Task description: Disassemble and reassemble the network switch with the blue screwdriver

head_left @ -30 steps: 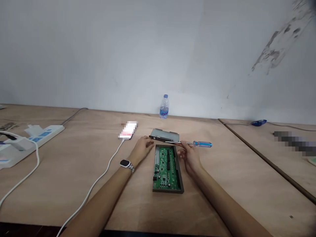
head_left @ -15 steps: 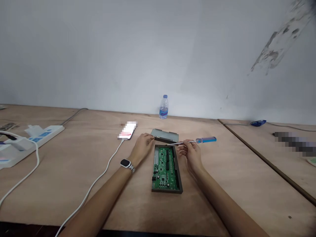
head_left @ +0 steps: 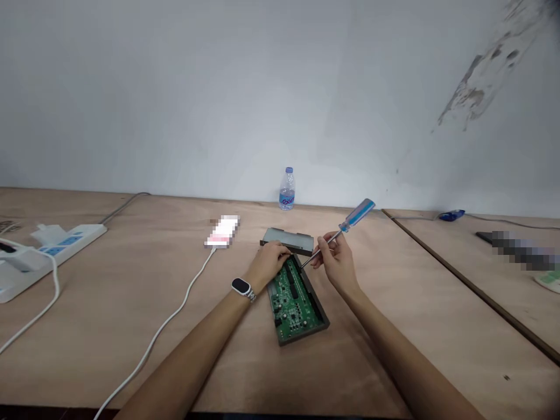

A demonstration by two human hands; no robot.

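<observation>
A green circuit board (head_left: 292,303) lies in a dark shallow frame (head_left: 305,335), turned slightly on the table. My right hand (head_left: 338,261) grips a screwdriver (head_left: 357,214) by its shaft, the blue clear handle pointing up and right. The shaft's tip is at the far right part of the frame. My left hand (head_left: 270,262) rests on the frame's far left corner, fingers bent together; what they pinch, if anything, is too small to make out. Behind the frame sits a grey panel with a dark edge (head_left: 289,238).
A water bottle (head_left: 287,189) stands near the wall. Left of my hands lies a phone (head_left: 223,231) on a white cable (head_left: 175,318). A power strip (head_left: 79,244) is at the far left. A dark item (head_left: 516,248) and a blue item (head_left: 451,215) lie at the right.
The frame with the board has turned, its near end towards the right. My left hand has moved right onto its far corner. The screwdriver has gone from nearly flat to steeply tilted, tip down.
</observation>
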